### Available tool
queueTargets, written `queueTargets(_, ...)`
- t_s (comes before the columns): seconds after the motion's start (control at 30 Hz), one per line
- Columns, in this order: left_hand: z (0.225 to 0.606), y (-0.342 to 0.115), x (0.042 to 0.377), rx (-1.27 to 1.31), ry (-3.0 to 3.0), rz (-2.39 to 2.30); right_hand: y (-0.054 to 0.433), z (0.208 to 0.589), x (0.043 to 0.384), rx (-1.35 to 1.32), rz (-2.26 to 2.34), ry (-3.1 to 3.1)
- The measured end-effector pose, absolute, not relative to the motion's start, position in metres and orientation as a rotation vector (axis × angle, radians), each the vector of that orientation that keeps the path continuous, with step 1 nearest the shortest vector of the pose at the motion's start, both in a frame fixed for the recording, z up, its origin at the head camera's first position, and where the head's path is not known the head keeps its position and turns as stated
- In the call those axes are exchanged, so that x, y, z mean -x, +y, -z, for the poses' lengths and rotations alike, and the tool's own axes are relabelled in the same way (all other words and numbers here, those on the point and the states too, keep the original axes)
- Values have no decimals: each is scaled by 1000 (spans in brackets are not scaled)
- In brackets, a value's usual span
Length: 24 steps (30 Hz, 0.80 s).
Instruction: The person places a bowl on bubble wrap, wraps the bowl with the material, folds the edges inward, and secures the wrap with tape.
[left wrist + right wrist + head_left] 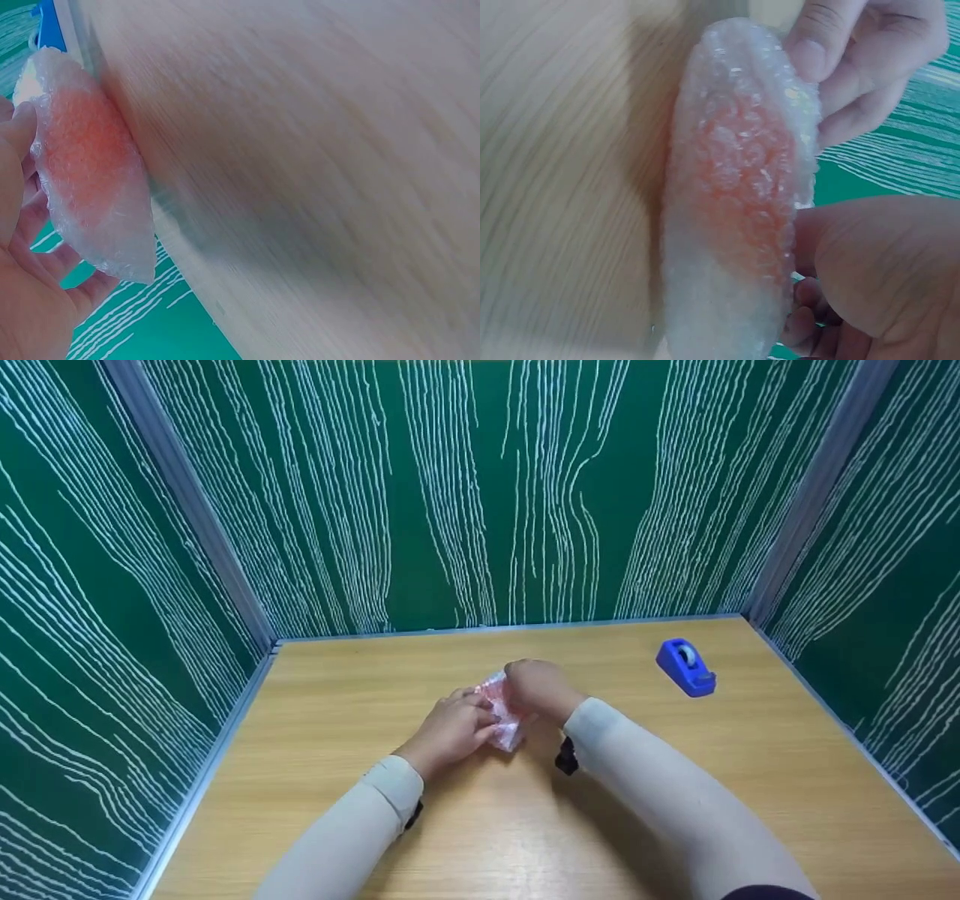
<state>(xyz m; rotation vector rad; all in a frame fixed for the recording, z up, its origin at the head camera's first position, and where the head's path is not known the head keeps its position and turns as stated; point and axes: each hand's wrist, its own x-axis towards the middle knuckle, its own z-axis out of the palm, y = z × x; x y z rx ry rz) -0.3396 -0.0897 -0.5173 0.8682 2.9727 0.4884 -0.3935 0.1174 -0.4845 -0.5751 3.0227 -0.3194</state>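
A bundle of clear bubble wrap [508, 735] with something orange-red inside lies near the middle of the wooden table. From the left, my left hand [450, 729] holds its side; in the right wrist view, that thumb and the fingers pinch the edge of the bundle [735, 165]. My right hand [541, 690] is at the opposite side, its fingers curled against the wrap. The palm of the right hand [889, 262] covers part of its own grip. Seen from the left wrist, the bundle [86, 165] is long with a tapered end. The wrapped item's kind cannot be made out.
To the right on the table [322, 720] stands a blue tape dispenser [684, 667] with a roll of tape. Green panels [420, 585] with wavy white lines enclose the table at the back and both sides, joined by grey posts [199, 510].
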Motion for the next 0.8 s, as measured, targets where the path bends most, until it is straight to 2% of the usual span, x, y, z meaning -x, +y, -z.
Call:
queueTargets(0.43,518,-93,341,-828,2945,-542,120,480,391,291,718,2873)
queueTargets(0.8,515,-93,339,-722,2935,-690,122,474,395,330,632,2849)
